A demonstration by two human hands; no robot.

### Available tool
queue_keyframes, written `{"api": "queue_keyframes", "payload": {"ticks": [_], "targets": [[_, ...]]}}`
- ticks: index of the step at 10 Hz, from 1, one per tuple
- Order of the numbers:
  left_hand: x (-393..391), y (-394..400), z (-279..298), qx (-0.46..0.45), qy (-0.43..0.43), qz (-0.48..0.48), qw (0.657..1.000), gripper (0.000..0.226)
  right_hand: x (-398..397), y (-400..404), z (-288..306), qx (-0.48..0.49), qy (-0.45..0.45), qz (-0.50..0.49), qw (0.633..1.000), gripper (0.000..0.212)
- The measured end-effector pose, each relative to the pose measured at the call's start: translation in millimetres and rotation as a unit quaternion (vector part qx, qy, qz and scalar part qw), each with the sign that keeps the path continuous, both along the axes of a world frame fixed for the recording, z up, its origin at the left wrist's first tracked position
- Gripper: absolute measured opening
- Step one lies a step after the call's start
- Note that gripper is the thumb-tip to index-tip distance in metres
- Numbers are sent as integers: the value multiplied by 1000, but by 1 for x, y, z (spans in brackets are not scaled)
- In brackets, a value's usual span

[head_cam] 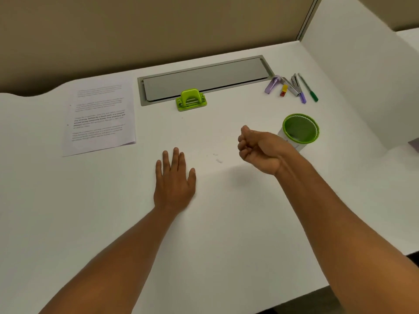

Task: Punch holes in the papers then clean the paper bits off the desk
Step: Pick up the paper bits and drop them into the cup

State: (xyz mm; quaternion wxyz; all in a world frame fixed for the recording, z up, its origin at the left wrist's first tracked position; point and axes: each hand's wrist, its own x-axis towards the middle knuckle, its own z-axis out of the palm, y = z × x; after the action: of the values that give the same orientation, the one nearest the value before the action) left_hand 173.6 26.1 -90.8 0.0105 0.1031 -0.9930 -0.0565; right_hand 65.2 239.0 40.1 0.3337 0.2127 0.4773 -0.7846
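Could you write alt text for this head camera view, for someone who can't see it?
A person's left hand rests flat on a white desk while the right hand is curled beside a green mesh cup, tiny paper bits between them. Farther back sit printed papers and a green hole punch.

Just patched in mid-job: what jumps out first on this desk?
The two bare hands: the left hand lies flat on the white desk, and the right hand hovers with fingers curled beside the green mesh cup. Next, the bright green hole punch at the back centre, the printed papers at back left, and faint paper bits between the hands.
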Motion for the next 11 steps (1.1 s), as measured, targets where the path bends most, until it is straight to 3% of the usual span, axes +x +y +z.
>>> {"api": "queue_keyframes", "payload": {"ticks": [1, 2, 3, 4, 5, 7, 11], "targets": [[0, 0, -1, -4, 6, -4, 1000, 63, -4, 25, 29, -26, 29, -20, 999, 14], [0, 0, 0, -4, 12, -5, 1000, 63, -15, 64, 56, 58, 99, -49, 992, 14], [0, 1, 1, -8, 16, -6, 1000, 63, -29, 92, 57, 280, 202, -31, 938, 19], [0, 1, 1, -2, 17, -6, 1000, 64, -38, 100, 46, 431, 241, -10, 869, 22], [0, 1, 1, 5, 14, -4, 1000, 65, -45, 103, 23, 575, 302, 26, 760, 18], [0, 1, 2, 13, 18, -1, 1000, 65, -50, 113, 7, 678, 352, 149, 628, 20], [-1, 1, 2, 15, 9, 3, 1000, 65, -49, 112, 14, 670, 408, 74, 615, 22]]}}
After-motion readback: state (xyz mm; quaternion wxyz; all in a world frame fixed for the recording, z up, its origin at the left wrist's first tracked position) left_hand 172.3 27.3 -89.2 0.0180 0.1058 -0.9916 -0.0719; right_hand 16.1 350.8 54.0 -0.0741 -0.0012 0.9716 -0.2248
